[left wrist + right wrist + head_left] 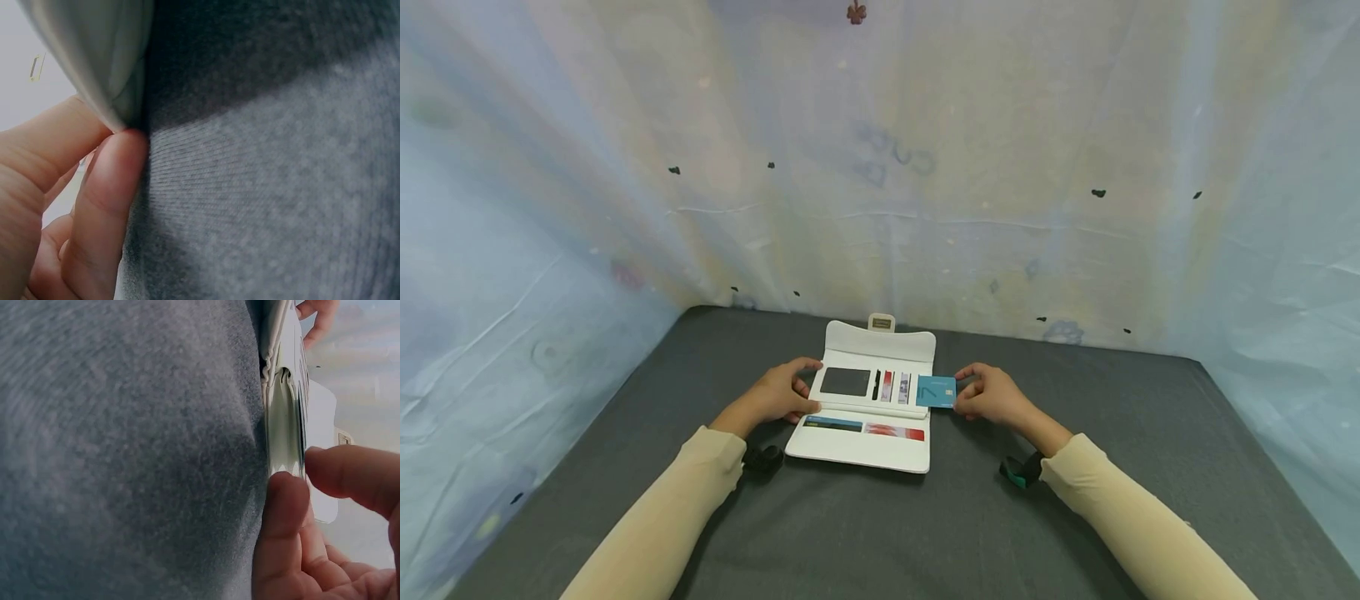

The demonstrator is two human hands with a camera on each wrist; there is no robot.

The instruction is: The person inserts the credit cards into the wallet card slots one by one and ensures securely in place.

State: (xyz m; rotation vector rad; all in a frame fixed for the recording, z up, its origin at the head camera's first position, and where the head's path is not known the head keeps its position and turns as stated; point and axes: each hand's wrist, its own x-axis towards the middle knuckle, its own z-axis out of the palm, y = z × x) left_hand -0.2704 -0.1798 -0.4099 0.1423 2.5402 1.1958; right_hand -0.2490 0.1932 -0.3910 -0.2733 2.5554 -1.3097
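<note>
A white wallet (857, 452) lies unfolded on the dark grey cloth, its flap with a small clasp tab (882, 322) at the far side. My left hand (772, 393) grips the wallet's left edge; the left wrist view shows thumb and finger meeting at its corner. On the right, my right hand (992, 395) pinches the outer end of a blue card (936, 391) that sticks out past the wallet's right edge. Several other cards sit in slots, among them a red and white one (893, 432). How deep the blue card sits is unclear.
Grey cloth (1015, 533) covers the table on all sides of the wallet. A pale patterned sheet (970, 250) hangs behind and at both sides. Dark straps (763, 460) are around both wrists.
</note>
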